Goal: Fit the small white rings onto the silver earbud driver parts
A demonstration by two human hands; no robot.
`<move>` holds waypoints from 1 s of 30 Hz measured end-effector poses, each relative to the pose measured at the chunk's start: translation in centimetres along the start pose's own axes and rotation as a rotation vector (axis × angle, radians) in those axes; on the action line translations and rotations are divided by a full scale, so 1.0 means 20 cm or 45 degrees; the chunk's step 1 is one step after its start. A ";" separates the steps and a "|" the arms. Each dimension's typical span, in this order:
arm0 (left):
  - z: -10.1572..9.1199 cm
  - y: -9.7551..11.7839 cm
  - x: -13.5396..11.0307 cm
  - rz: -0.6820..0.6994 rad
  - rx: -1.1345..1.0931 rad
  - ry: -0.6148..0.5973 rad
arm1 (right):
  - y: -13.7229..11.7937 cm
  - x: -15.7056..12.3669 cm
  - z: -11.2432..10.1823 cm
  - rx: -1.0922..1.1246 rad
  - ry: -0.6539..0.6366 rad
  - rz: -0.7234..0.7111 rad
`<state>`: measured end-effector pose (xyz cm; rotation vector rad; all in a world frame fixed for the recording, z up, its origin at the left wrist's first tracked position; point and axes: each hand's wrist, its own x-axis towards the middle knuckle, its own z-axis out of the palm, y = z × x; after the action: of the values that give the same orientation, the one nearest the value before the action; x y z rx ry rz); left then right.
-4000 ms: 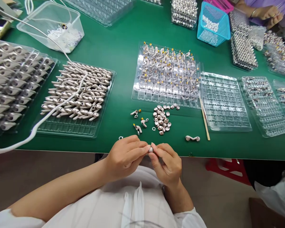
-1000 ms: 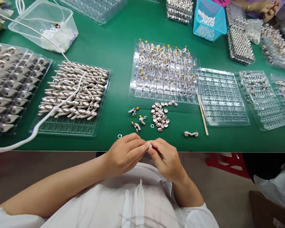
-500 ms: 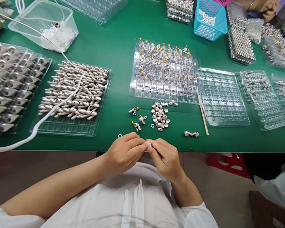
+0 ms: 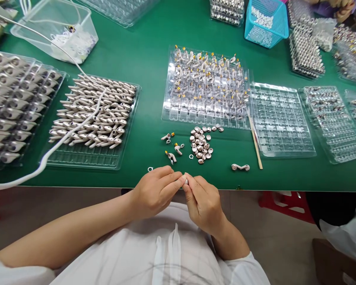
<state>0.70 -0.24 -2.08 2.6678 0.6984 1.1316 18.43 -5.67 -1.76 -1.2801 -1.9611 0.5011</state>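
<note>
My left hand [image 4: 156,190] and my right hand [image 4: 202,202] meet at the near edge of the green table [image 4: 148,51], fingertips pinched together on a small white earbud part [image 4: 186,181] that is mostly hidden. Just beyond my hands lie a heap of small round caps [image 4: 200,146], three loose stems with yellow tips [image 4: 172,147], a tiny white ring [image 4: 150,169] and one assembled earbud [image 4: 240,167].
A clear tray of yellow-tipped parts [image 4: 206,85] sits ahead, an unfilled clear tray [image 4: 280,118] and a wooden stick [image 4: 254,138] to its right. Trays of earbud shells [image 4: 95,118] lie left under a white cable [image 4: 62,138]. A blue basket [image 4: 265,21] and another person's hand [image 4: 344,10] are far right.
My hands stay pinched on the small part; my right hand has shifted slightly left and turned, fingers folding tighter. The view has tilted a little.
</note>
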 end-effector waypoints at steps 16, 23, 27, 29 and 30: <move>-0.01 0.03 0.03 0.033 0.091 -0.044 | -0.01 -0.01 0.03 -0.040 0.048 -0.012; 0.00 0.03 0.04 0.020 0.094 -0.074 | 0.01 -0.02 0.05 -0.089 0.048 -0.025; 0.00 0.02 0.04 0.023 0.086 -0.098 | 0.02 -0.03 0.05 -0.090 0.063 -0.043; 0.00 0.01 0.05 0.022 0.083 -0.113 | 0.02 -0.03 0.06 -0.099 0.068 -0.045; 0.00 0.01 0.05 0.022 0.079 -0.122 | 0.02 -0.03 0.06 -0.105 0.067 -0.043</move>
<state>1.42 0.06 -1.40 2.7639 0.7065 0.9941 17.92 -5.87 -3.07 -1.2953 -1.9736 0.3696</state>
